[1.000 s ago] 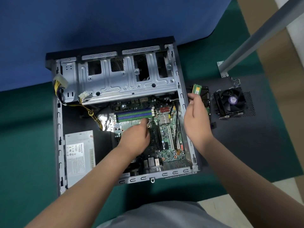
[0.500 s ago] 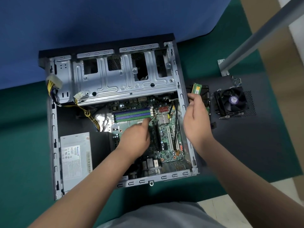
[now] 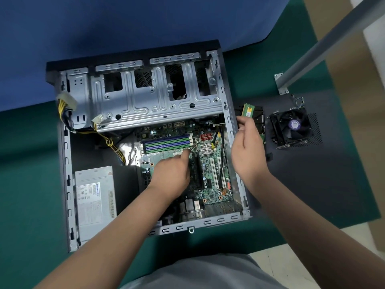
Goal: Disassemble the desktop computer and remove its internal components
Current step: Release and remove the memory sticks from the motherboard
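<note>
The left hand (image 3: 173,170) pinched a small lever on the board (image 3: 208,163); slipping could have scraped it. The right hand (image 3: 248,147), fingers curled, touched the case (image 3: 229,126) wall beside a loose RAM stick (image 3: 248,109), which a nudge might have knocked.

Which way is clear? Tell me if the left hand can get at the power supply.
Probably yes. The power supply lies uncovered in the open case, just left of the left hand, with only loose yellow cables nearby.

A green mat (image 3: 25,184) covers my tabletop (image 3: 354,243), and blue cloth (image 3: 104,21) drapes across the upper left of the frame. A grey metal pole (image 3: 333,36) slants down from the upper right to a bracket (image 3: 281,84) on the mat. My grey shirt (image 3: 204,272) fills the bottom centre
</note>
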Action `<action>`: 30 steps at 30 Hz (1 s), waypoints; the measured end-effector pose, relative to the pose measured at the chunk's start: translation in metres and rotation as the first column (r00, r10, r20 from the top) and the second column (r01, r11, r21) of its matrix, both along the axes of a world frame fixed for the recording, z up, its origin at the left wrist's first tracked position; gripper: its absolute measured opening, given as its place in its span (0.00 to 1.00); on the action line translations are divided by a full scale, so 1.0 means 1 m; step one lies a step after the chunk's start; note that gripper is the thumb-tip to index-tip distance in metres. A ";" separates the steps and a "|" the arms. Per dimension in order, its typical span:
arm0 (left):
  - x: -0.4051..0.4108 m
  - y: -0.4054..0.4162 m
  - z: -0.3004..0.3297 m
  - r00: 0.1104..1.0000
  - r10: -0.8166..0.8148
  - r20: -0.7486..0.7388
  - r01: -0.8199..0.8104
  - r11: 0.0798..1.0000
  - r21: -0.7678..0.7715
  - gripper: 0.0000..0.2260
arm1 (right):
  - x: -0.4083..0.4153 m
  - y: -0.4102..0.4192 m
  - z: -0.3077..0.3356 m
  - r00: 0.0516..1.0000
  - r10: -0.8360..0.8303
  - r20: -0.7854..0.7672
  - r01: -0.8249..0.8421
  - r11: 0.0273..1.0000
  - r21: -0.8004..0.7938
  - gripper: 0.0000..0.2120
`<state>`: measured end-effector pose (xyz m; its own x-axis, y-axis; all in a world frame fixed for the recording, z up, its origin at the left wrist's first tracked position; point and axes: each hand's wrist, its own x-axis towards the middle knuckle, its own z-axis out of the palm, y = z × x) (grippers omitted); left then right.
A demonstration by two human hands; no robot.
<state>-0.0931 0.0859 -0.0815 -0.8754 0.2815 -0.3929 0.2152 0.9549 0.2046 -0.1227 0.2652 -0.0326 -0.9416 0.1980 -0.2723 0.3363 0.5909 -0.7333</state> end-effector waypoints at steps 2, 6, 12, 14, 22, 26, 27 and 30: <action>-0.001 0.001 0.001 0.999 -0.033 -0.023 0.032 0.998 -0.059 0.19 | 0.000 0.000 0.000 1.000 0.000 -0.002 0.000 1.000 0.004 0.17; 0.000 0.004 0.002 0.996 -0.085 -0.035 0.080 0.989 -0.124 0.17 | 0.000 -0.001 0.001 1.000 0.000 -0.008 0.000 1.000 0.002 0.17; -0.013 0.005 0.007 0.984 -0.162 -0.071 0.150 0.977 -0.148 0.15 | 0.000 0.000 0.001 1.000 0.001 -0.005 -0.001 1.000 0.006 0.17; -0.020 0.006 0.008 0.973 -0.216 -0.083 0.202 0.967 -0.152 0.14 | 0.000 0.000 0.001 1.000 -0.001 -0.005 0.001 1.000 0.010 0.17; -0.047 0.010 0.014 0.887 -0.433 -0.160 0.400 0.894 -0.201 0.17 | 0.000 -0.001 0.001 1.000 -0.014 -0.007 0.014 1.000 0.004 0.17; -0.053 0.011 0.016 0.867 -0.477 -0.141 0.438 0.866 -0.241 0.14 | 0.000 -0.001 0.001 1.000 -0.016 -0.010 0.016 1.000 0.002 0.17; -0.054 0.011 0.017 0.870 -0.475 -0.131 0.434 0.865 -0.252 0.13 | 0.000 -0.001 0.001 1.000 -0.017 -0.010 0.017 1.000 -0.001 0.17; -0.056 0.016 0.019 0.880 -0.463 -0.109 0.422 0.866 -0.269 0.12 | 0.000 -0.001 0.000 1.000 -0.019 -0.011 0.019 1.000 -0.003 0.17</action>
<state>-0.1486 0.1020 -0.0627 -0.7376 0.5739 -0.3558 0.6369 0.7663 -0.0844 -0.1225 0.2644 -0.0322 -0.9405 0.2151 -0.2630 0.3397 0.5822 -0.7387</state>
